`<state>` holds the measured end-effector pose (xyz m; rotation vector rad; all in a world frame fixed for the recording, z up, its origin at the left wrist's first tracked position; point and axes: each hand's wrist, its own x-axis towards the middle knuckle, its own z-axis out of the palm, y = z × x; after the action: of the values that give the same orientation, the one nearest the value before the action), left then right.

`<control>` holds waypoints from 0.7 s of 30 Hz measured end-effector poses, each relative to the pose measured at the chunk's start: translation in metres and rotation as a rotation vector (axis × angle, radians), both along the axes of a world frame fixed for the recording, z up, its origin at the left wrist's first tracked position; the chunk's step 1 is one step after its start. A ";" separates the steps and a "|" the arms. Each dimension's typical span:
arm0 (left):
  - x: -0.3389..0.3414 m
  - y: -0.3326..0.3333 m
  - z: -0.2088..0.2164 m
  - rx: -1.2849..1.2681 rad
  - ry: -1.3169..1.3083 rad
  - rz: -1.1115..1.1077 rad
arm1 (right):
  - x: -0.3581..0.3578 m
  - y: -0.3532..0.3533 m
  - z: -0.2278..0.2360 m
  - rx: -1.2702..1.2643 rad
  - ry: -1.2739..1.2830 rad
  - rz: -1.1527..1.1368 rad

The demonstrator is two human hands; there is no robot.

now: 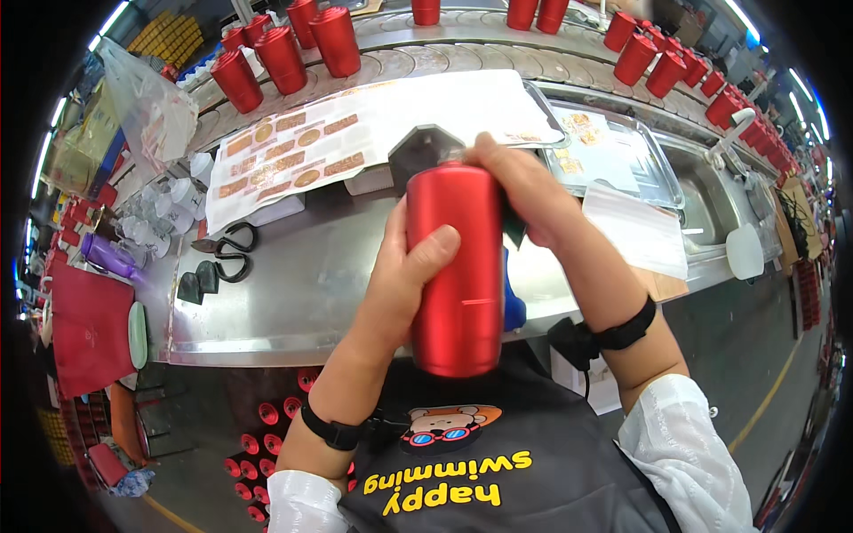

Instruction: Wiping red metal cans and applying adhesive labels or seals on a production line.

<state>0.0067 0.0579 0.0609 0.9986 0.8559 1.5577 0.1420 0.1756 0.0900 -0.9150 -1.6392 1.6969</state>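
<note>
A shiny red metal bottle (pixel 456 266) stands nearly upright in front of my apron. My left hand (pixel 410 266) is wrapped round its left side, thumb across the front. My right hand (pixel 524 191) is closed at the bottle's upper right, its fingers bent beside the narrow top. A dark corner of something shows under this hand; what it grips is mostly hidden. Directly behind the bottle's top is a dark grey angular block (pixel 425 149). Blue material (pixel 513 298) peeks out at the bottle's lower right.
A white sheet with printed stickers (pixel 289 160) covers the bench's back. Black-handled scissors (pixel 233 242) and dark pads (pixel 197 282) lie left. Trays (pixel 662 164) and a sink (pixel 706 200) are on the right. Red bottles (pixel 280 60) line the conveyor (pixel 391 73); more stand below the bench.
</note>
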 end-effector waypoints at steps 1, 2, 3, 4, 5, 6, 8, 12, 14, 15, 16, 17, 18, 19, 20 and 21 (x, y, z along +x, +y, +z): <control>0.002 -0.002 -0.004 -0.141 -0.158 -0.054 | -0.002 -0.002 -0.010 -0.056 0.011 -0.035; 0.000 0.000 -0.005 -0.146 -0.157 -0.058 | -0.003 -0.003 -0.016 -0.112 0.023 -0.070; -0.003 0.005 -0.006 -0.166 -0.141 -0.059 | -0.003 -0.003 -0.017 -0.150 0.074 -0.031; -0.004 0.013 -0.006 -0.185 -0.123 -0.069 | -0.004 0.000 -0.017 -0.151 0.076 -0.045; -0.001 0.019 -0.007 -0.195 -0.138 0.002 | -0.007 0.005 -0.017 -0.151 0.063 -0.042; -0.003 0.023 -0.009 -0.195 -0.135 -0.017 | -0.011 0.010 -0.017 -0.150 0.049 -0.041; -0.013 0.036 -0.016 -0.249 -0.174 0.052 | -0.023 0.022 -0.030 -0.076 0.048 -0.089; -0.016 0.040 -0.022 -0.194 -0.217 0.003 | -0.013 0.030 -0.027 -0.046 -0.139 0.058; -0.019 0.036 -0.022 -0.173 -0.137 0.025 | 0.007 0.027 -0.019 0.206 -0.210 0.085; -0.025 0.036 -0.022 -0.164 -0.094 0.016 | 0.016 0.034 -0.029 0.383 -0.232 0.094; -0.026 0.036 -0.022 -0.152 -0.051 0.000 | 0.030 0.042 -0.039 0.560 -0.259 0.096; -0.027 0.036 -0.023 -0.155 -0.053 -0.011 | 0.042 0.050 -0.041 0.556 -0.264 0.087; -0.026 0.035 -0.023 -0.136 -0.034 0.021 | 0.058 0.060 -0.043 0.691 -0.330 0.120; -0.025 0.035 -0.024 -0.114 -0.014 0.050 | 0.077 0.069 -0.041 0.827 -0.398 0.150; -0.030 0.032 -0.027 -0.118 -0.011 0.056 | 0.089 0.081 -0.034 0.809 -0.460 0.149; -0.034 0.029 -0.030 -0.107 -0.010 0.052 | 0.105 0.095 -0.031 0.833 -0.557 0.081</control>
<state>-0.0274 0.0866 0.0304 0.8971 0.9544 1.5424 0.2466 0.2709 0.0595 -0.9135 -2.4738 0.6487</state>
